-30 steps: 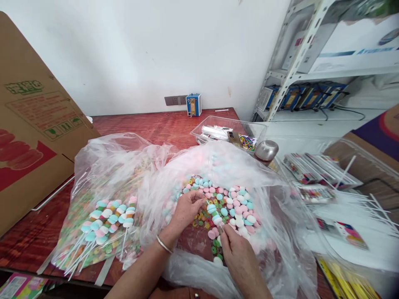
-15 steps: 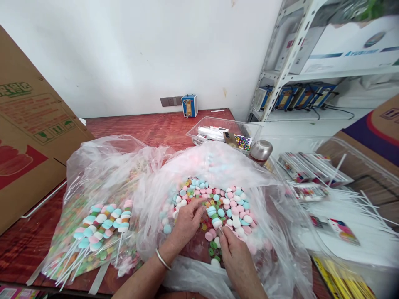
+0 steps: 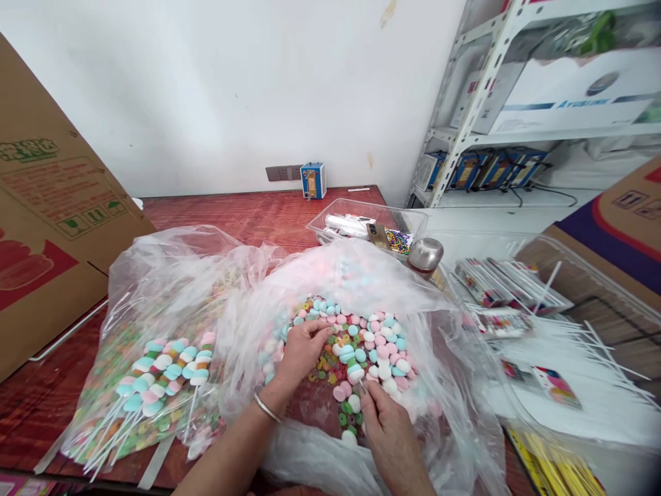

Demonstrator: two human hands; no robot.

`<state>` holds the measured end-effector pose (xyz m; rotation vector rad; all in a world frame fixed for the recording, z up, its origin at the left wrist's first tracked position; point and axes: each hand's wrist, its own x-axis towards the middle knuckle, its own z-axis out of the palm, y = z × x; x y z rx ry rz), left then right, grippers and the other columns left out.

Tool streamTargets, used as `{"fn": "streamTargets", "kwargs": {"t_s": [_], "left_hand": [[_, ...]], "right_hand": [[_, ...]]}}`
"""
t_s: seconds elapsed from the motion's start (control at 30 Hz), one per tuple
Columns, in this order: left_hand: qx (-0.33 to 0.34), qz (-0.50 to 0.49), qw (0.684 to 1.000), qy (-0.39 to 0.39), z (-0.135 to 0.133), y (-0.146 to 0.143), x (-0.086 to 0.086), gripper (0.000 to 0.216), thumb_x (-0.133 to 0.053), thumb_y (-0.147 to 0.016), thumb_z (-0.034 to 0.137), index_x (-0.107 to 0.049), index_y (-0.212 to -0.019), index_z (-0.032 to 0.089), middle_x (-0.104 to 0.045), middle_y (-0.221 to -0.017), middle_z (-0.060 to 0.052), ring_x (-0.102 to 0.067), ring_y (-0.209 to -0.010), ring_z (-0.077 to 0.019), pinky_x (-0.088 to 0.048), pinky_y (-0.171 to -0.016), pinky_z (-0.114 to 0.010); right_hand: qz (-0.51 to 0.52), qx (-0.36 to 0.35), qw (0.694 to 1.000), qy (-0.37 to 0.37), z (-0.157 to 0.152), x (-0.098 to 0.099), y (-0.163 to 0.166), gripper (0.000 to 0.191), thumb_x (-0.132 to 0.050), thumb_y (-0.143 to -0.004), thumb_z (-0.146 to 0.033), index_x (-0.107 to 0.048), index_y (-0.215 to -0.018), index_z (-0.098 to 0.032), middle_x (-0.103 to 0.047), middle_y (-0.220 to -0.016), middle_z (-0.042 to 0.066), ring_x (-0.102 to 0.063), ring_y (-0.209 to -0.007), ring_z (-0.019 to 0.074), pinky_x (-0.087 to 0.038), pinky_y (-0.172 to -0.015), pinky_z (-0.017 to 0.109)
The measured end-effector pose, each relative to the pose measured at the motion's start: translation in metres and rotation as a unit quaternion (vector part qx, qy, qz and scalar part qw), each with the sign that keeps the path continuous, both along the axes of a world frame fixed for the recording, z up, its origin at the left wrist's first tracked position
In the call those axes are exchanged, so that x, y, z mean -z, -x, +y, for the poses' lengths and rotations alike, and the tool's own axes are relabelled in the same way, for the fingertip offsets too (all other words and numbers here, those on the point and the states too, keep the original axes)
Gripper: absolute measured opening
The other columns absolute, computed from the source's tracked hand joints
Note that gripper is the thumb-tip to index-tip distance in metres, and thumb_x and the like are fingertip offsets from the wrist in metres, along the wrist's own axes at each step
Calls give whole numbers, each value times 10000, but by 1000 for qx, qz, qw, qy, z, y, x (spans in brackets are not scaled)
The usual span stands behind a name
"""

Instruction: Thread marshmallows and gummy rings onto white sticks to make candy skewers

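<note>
My right hand (image 3: pixel 388 424) is closed around the lower end of a candy skewer (image 3: pixel 350 359). Blue and white marshmallow discs and green gummy rings are threaded on it, and it tilts up and to the left. My left hand (image 3: pixel 304 348), with a bangle at the wrist, hovers just left of the skewer's top, thumb and fingertips pinched together; what they hold, if anything, is too small to make out. Below both hands, loose marshmallows (image 3: pixel 388 339) in pink, white and blue and small gummy rings (image 3: pixel 324 365) lie inside an opened clear plastic bag (image 3: pixel 310 451).
Finished-looking candy skewers (image 3: pixel 165 375) rest on a bag of gummy rings (image 3: pixel 103 344) at left, beside a cardboard box (image 3: pixel 51 207). Behind the bags stand a clear plastic bin (image 3: pixel 341 207) and a metal cup (image 3: pixel 425 256). White sticks (image 3: pixel 573 344) lie in a tray at right.
My left hand has drawn away from the skewer's top, a little to the left. My right hand still grips the skewer in nearly the same place. The view has shifted slightly.
</note>
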<state>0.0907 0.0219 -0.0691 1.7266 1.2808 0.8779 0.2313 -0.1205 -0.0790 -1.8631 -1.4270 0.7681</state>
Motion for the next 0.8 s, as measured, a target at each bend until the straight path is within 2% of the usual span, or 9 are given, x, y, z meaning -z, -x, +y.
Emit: {"fn": "streamTargets", "kwargs": {"t_s": [0.1, 0.27, 0.33, 0.43, 0.5, 0.57, 0.67, 0.73, 0.8], "left_hand": [[25, -86, 986, 140, -6, -1, -7, 242, -667, -785, 387, -759, -859, 175, -731, -762, -23, -645, -720, -192, -482, -669, -288], [37, -179, 960, 210, -12, -4, -11, 296, -795, -663, 414, -708, -757, 148, -685, -698, -8, -602, -643, -138, -459, -621, -242], [43, -269, 921, 278, -16, -7, -11, 332, -824, -648, 415, -677, -780, 148, -688, -753, -17, -620, -679, -137, -485, -653, -247], [51, -401, 840, 363, -27, -16, -13, 312, -801, -713, 392, -637, -843, 160, -677, -832, -28, -636, -725, -134, -516, -700, -265], [54, -463, 798, 382, -37, -25, -16, 277, -761, -765, 372, -629, -889, 162, -648, -807, -24, -626, -706, -130, -509, -661, -253], [55, -499, 770, 394, -47, -34, -21, 268, -705, -813, 382, -626, -933, 155, -623, -780, -28, -616, -680, -137, -482, -589, -240], [31, -525, 756, 391, -57, -43, -27, 256, -652, -850, 394, -604, -920, 153, -601, -762, -27, -598, -645, -139, -440, -526, -231], [5, -542, 751, 378, -61, -46, -28, 242, -657, -848, 381, -589, -887, 152, -590, -755, -17, -587, -634, -130, -444, -544, -229], [-9, -549, 748, 371, -65, -49, -25, 248, -661, -845, 381, -586, -856, 145, -595, -753, -19, -581, -628, -123, -463, -590, -239]], "right_hand": [[6, 0, 1000, -4, 1, -3, 2, 371, -313, -971, -429, -545, -762, -227, -631, -655, 5, -579, -606, 177, -397, -577, 233], [3, 7, 1000, -2, -2, -6, 1, 389, -313, -976, -427, -536, -732, -222, -617, -643, 3, -558, -596, 167, -393, -569, 228], [-10, 7, 1000, -16, -3, -8, 1, 394, -310, -982, -412, -556, -743, -218, -637, -682, 16, -575, -627, 172, -401, -588, 234], [-43, 10, 998, -52, -5, -9, 6, 375, -306, -982, -342, -581, -765, -209, -667, -771, 47, -609, -702, 185, -433, -658, 253], [-68, 7, 995, -77, -5, -6, 9, 367, -292, -978, -293, -600, -799, -202, -676, -810, 65, -626, -741, 194, -454, -694, 265], [-88, -1, 992, -95, -6, -2, 10, 394, -270, -986, -286, -626, -839, -198, -686, -829, 78, -646, -780, 203, -475, -713, 269], [-106, 1, 989, -104, -8, 4, 5, 429, -267, -1007, -342, -670, -990, -197, -724, -919, 93, -682, -861, 214, -506, -744, 266], [-114, 10, 987, -110, -11, 7, -1, 433, -286, -1010, -384, -671, -1080, -198, -742, -998, 99, -700, -891, 218, -519, -746, 260], [-121, 11, 986, -115, -14, 9, -3, 448, -287, -1013, -411, -679, -1062, -201, -751, -1006, 99, -711, -869, 221, -522, -710, 253]]}}
